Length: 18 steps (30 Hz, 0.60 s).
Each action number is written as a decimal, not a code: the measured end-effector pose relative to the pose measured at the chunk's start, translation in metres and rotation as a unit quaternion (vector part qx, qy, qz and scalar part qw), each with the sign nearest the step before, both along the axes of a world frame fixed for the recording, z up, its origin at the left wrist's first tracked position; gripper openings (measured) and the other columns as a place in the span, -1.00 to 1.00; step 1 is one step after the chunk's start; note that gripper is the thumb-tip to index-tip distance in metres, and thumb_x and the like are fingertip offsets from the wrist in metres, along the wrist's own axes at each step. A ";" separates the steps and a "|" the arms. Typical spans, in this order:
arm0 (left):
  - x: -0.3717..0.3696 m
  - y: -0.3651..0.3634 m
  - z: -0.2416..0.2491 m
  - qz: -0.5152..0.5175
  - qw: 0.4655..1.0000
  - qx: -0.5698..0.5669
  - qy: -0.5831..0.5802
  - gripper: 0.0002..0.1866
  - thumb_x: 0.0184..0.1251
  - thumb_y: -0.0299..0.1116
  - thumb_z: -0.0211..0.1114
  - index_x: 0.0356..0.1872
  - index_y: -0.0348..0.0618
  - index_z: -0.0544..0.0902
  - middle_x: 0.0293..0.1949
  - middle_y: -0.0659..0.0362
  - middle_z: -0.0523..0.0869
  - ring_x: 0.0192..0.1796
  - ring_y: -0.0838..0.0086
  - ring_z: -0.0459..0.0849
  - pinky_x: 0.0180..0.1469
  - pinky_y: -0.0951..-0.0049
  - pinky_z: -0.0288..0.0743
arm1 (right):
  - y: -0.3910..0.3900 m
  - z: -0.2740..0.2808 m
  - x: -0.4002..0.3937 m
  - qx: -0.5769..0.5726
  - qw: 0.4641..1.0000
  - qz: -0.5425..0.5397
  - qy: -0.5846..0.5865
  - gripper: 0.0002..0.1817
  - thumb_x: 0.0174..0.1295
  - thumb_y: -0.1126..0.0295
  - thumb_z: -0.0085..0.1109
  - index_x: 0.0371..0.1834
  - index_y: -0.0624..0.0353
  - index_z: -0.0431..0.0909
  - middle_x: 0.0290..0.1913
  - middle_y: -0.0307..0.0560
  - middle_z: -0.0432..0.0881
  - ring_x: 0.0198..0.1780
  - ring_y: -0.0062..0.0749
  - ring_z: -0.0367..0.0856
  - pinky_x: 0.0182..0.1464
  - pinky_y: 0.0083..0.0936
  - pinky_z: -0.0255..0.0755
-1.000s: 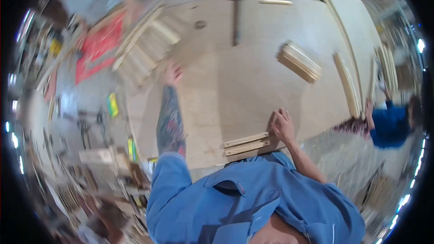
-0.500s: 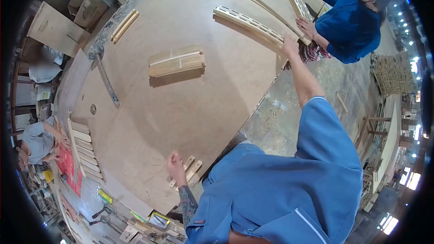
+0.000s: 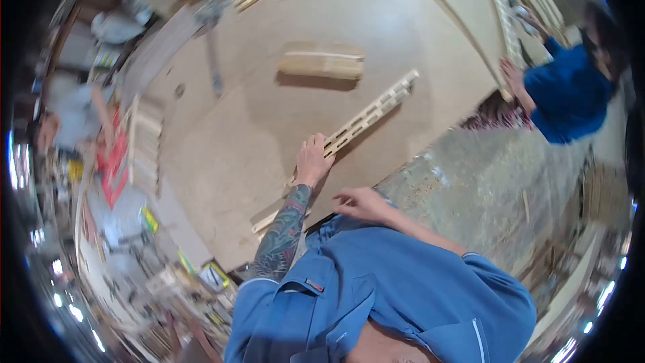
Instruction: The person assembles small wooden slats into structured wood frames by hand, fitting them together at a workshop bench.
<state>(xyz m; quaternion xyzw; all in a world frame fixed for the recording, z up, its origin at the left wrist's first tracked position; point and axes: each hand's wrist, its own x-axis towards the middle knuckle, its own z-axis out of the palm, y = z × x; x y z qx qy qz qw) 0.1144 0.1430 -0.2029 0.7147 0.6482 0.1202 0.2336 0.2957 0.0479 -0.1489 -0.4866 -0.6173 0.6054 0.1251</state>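
Since half a second ago, the slotted wooden strip [image 3: 366,119] has come off the far edge of the bench [image 3: 269,128] and now lies diagonally across its near half, and both hands have changed places — the left, which rested on the short pieces at the near edge, is now on the strip, and the right has drawn back toward the body.

Left hand [image 3: 313,160]: I record it pressed on the near end of the strip, fingers curled over the wood; whether they close fully round it I cannot tell, as the frame is blurred. Right hand [image 3: 359,202]: it hangs over the bench edge close to the blue shirt, fingers loosely apart, holding nothing that I can see.

The strip runs from under the left hand up and to the right, its far end free on the bench. Short offcuts [image 3: 269,217] lie near the bench edge below the left wrist. A stack of flat slats [image 3: 321,62] sits well apart toward the middle of the bench.

Handling, in my judgement: the strip looks light and stiff along its length, but thin and weakened by its row of slots — liable to flex or crack if lifted by one end only. A hold nearer the middle, or one hand toward each end, would suit it better.

A co-worker in blue [image 3: 571,101] works at the far right edge; another person [image 3: 70,121] is at the left.
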 end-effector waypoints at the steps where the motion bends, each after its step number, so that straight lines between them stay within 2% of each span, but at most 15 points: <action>1: -0.033 -0.019 0.012 -0.001 0.999 -0.049 0.010 -0.49 0.03 -0.14 0.51 -0.03 -0.08 0.52 -0.11 -0.04 0.72 0.00 -0.01 0.68 0.00 0.04 0.54 | 0.000 -0.003 -0.003 0.006 1.000 0.004 -0.027 -0.56 0.24 0.10 0.29 0.09 0.12 0.66 -0.13 0.03 0.77 -0.14 -0.10 0.77 -0.03 -0.26 0.62; 2: -0.068 -0.040 0.022 0.001 0.995 -0.098 0.017 -0.49 0.04 -0.15 0.51 -0.01 -0.06 0.52 -0.16 -0.04 0.73 -0.05 -0.01 0.71 -0.03 0.03 0.56 | 0.002 -0.007 -0.005 0.014 0.998 0.009 -0.054 -0.57 0.25 0.13 0.27 0.10 0.13 0.65 -0.11 0.04 0.77 -0.15 -0.10 0.78 -0.04 -0.27 0.62; 3: -0.109 -0.070 0.023 0.006 0.996 -0.087 0.004 -0.51 0.08 -0.17 0.49 0.00 -0.05 0.50 -0.23 -0.03 0.75 -0.12 -0.01 0.74 -0.08 0.05 0.58 | 0.000 -0.011 -0.005 0.023 0.998 -0.018 -0.060 -0.58 0.26 0.16 0.27 0.10 0.16 0.65 -0.12 0.04 0.77 -0.16 -0.13 0.78 -0.06 -0.29 0.62; 4: -0.143 -0.104 0.032 0.046 0.995 -0.085 0.009 -0.51 0.08 -0.17 0.49 0.00 -0.05 0.50 -0.23 -0.03 0.75 -0.12 -0.01 0.74 -0.08 0.05 0.58 | 0.002 -0.012 -0.004 0.034 0.996 -0.042 -0.068 -0.59 0.26 0.19 0.27 0.10 0.18 0.64 -0.13 0.05 0.78 -0.18 -0.17 0.79 -0.08 -0.32 0.63; 6: -0.199 -0.166 0.050 0.186 0.973 -0.135 0.008 -0.45 0.13 -0.16 0.45 0.14 -0.03 0.49 -0.12 -0.08 0.74 -0.10 -0.06 0.72 -0.07 -0.02 0.58 | 0.002 -0.009 -0.007 0.037 0.995 -0.074 -0.064 -0.60 0.27 0.24 0.28 0.10 0.22 0.63 -0.15 0.06 0.78 -0.21 -0.27 0.79 -0.12 -0.38 0.62; 7: -0.226 -0.187 0.049 0.213 0.968 -0.132 0.009 -0.45 0.13 -0.16 0.45 0.14 -0.03 0.49 -0.12 -0.08 0.74 -0.10 -0.06 0.72 -0.07 -0.02 0.58 | -0.001 -0.014 -0.012 0.042 0.996 -0.047 -0.057 -0.60 0.27 0.24 0.28 0.10 0.22 0.63 -0.15 0.06 0.78 -0.21 -0.27 0.79 -0.12 -0.38 0.62; 9: -0.268 -0.222 0.023 0.288 0.958 -0.008 0.007 -0.37 0.16 -0.10 0.42 0.28 0.01 0.49 -0.10 -0.10 0.73 -0.05 -0.05 0.71 -0.02 0.00 0.57 | -0.008 -0.024 -0.025 0.041 0.991 -0.079 -0.095 -0.61 0.28 0.28 0.28 0.11 0.24 0.62 -0.17 0.06 0.78 -0.24 -0.33 0.78 -0.15 -0.41 0.61; 11: -0.305 -0.219 -0.018 0.373 0.926 0.060 -0.004 -0.33 0.18 -0.03 0.41 0.34 0.07 0.49 -0.04 -0.12 0.73 -0.01 -0.05 0.71 0.02 0.01 0.56 | -0.012 -0.020 -0.055 0.055 0.993 -0.043 -0.097 -0.61 0.28 0.27 0.28 0.11 0.23 0.62 -0.17 0.06 0.78 -0.25 -0.31 0.77 -0.15 -0.41 0.61; 13: -0.335 -0.182 -0.023 0.413 0.908 0.069 0.011 -0.33 0.18 0.03 0.40 0.32 0.07 0.51 0.01 -0.13 0.73 0.01 -0.05 0.70 0.03 0.00 0.55 | -0.020 -0.016 -0.086 0.066 0.992 -0.022 -0.101 -0.61 0.29 0.26 0.28 0.12 0.23 0.62 -0.17 0.06 0.78 -0.26 -0.28 0.77 -0.15 -0.40 0.60; 15: -0.355 -0.143 0.004 0.462 0.886 -0.018 0.017 -0.30 0.16 0.09 0.41 0.32 0.06 0.51 -0.03 -0.14 0.74 0.00 -0.07 0.71 0.02 -0.01 0.56 | -0.025 -0.006 -0.114 0.074 0.995 0.040 -0.057 -0.57 0.28 0.24 0.31 0.14 0.23 0.60 -0.15 0.08 0.77 -0.24 -0.18 0.76 -0.14 -0.34 0.61; 16: -0.360 -0.143 0.028 0.461 0.887 -0.020 0.012 -0.30 0.16 0.09 0.41 0.32 0.06 0.51 -0.03 -0.14 0.74 0.00 -0.07 0.71 0.02 -0.01 0.56 | -0.028 0.004 -0.125 0.074 0.994 0.039 -0.064 -0.57 0.28 0.24 0.31 0.14 0.23 0.60 -0.15 0.08 0.77 -0.24 -0.18 0.76 -0.14 -0.34 0.61; 18: -0.373 -0.143 0.069 0.499 0.865 0.001 0.048 -0.35 0.18 0.09 0.41 0.26 0.03 0.56 -0.12 -0.12 0.77 -0.04 -0.04 0.73 -0.04 0.03 0.59 | -0.020 0.025 -0.142 0.084 0.985 0.110 -0.107 -0.51 0.23 0.25 0.37 0.20 0.19 0.57 -0.01 0.15 0.73 -0.07 -0.03 0.74 0.01 -0.26 0.59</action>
